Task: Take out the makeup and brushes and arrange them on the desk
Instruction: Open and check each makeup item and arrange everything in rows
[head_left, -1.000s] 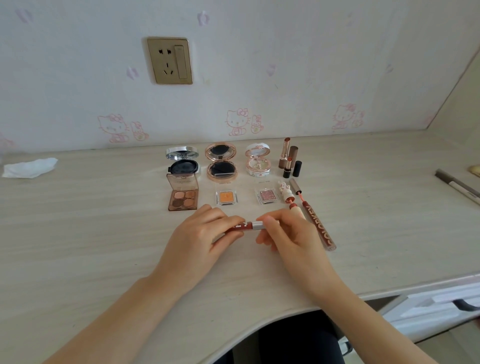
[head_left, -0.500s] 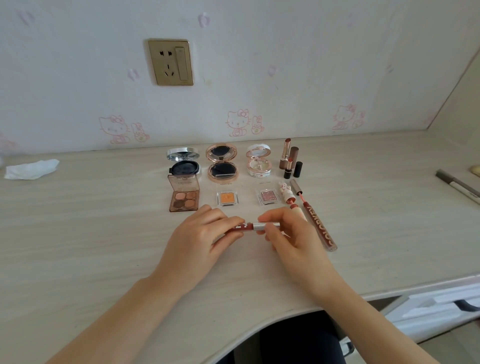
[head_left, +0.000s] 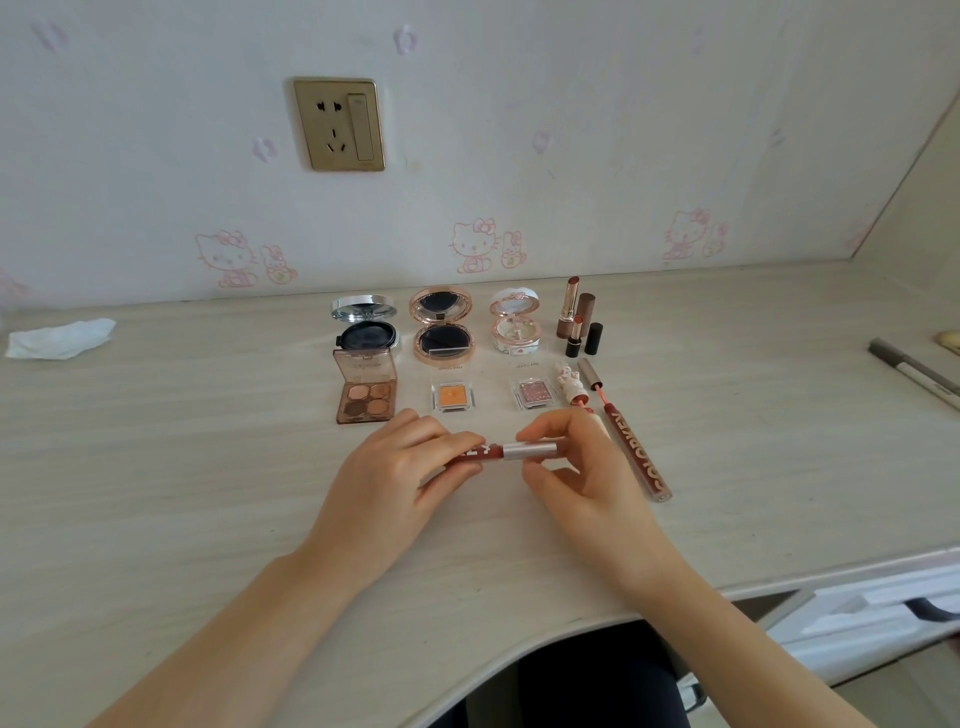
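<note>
Gripping opposite ends of one level lip gloss: left hand, right hand.

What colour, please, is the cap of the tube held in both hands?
The cap is silver; head view.

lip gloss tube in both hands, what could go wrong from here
The right hand pinches the silver cap while the left hand grips the lip gloss tube: a jerky pull might smear gloss. The right hand is close to the opened Colorkey gloss on the desk and could knock it.
</note>
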